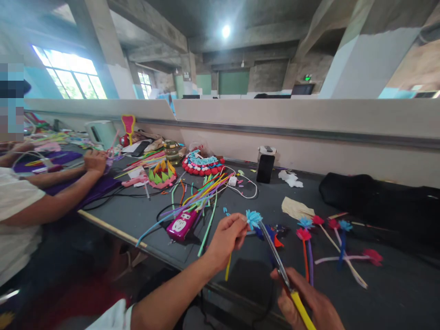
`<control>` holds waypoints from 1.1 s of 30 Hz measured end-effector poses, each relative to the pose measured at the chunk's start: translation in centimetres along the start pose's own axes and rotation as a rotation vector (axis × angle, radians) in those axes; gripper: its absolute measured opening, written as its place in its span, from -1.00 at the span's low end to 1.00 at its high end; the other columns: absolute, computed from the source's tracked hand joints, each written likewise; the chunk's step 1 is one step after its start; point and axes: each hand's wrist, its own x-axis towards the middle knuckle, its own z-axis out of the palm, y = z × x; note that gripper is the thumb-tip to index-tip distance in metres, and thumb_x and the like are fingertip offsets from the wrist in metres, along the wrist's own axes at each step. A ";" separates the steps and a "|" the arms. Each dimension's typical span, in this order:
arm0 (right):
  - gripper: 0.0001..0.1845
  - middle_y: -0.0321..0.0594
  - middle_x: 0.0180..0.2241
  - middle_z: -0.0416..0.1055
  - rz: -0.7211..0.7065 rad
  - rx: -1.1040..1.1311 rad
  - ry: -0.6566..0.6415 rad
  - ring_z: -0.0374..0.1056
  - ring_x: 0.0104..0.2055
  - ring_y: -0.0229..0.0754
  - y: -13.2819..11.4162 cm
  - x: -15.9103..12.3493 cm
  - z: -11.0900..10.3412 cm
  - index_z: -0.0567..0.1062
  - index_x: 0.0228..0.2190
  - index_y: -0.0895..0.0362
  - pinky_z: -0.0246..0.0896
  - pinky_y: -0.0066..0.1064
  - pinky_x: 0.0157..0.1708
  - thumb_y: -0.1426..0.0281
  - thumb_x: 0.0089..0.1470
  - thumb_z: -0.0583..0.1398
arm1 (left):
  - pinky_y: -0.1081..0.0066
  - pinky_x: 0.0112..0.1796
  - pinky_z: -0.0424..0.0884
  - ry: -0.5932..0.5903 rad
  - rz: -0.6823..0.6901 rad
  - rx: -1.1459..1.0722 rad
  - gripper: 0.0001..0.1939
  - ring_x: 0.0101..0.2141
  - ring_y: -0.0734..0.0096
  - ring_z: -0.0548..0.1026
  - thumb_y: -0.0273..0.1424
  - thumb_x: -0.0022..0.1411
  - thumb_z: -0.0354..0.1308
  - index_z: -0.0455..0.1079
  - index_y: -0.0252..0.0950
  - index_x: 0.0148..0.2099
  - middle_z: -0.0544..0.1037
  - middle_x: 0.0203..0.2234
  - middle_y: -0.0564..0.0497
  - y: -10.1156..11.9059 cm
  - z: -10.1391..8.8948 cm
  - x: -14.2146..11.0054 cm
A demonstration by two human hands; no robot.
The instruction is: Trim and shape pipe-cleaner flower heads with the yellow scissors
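My left hand [227, 238] is closed in a pinch on a paper flower with a light blue fringed head [253, 218] and a yellow stem that hangs below the fingers. My right hand [309, 302] grips scissors [278, 263] with yellow and red handles. Their blades point up and left, with the tips right at the blue flower head. Both hands hover over the dark grey table [395, 293] near its front edge.
Finished paper flowers [330, 243] in red, blue and purple lie to the right. Coloured paper strips [202, 192], a pink case [181, 224], a white cable and a beaded craft piece [201, 163] lie beyond. A black bag [378, 201] sits at the right. Another person's arms [62, 183] rest at the left.
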 end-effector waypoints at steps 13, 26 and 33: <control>-0.51 -0.14 -0.42 0.61 -0.247 -0.574 0.093 0.57 -0.47 -0.08 1.7 -0.4 0.0 0.43 -0.10 0.15 0.42 -0.45 -0.56 0.03 0.20 0.03 | 0.50 -0.65 -0.23 -0.064 -0.100 -0.109 -0.74 -0.72 0.69 -0.10 -0.27 0.16 0.10 0.22 -0.30 -0.49 -0.01 -0.72 0.26 -0.2 0.0 -0.1; -0.53 -0.22 -0.49 0.59 -0.211 -0.581 0.117 0.54 -0.53 -0.09 1.0 -0.1 -0.2 0.46 -0.18 0.09 0.39 -0.44 -0.60 -0.01 0.19 0.03 | 0.48 -0.65 -0.20 -0.063 -0.049 -0.011 -0.70 -0.71 0.64 -0.09 -0.25 0.22 0.06 0.22 -0.29 -0.50 -0.04 -0.73 0.25 0.0 0.1 -0.3; -0.58 -0.31 -0.46 0.59 -0.092 -0.226 0.065 0.53 -0.55 -0.22 0.6 -0.1 -0.1 0.47 -0.21 0.02 0.35 -0.60 -0.60 0.00 0.20 0.02 | 0.52 -0.62 -0.09 0.025 0.066 0.095 -0.66 -0.67 0.65 0.04 -0.15 0.18 0.13 0.26 -0.31 -0.45 0.19 -0.67 0.18 -0.2 0.1 -0.3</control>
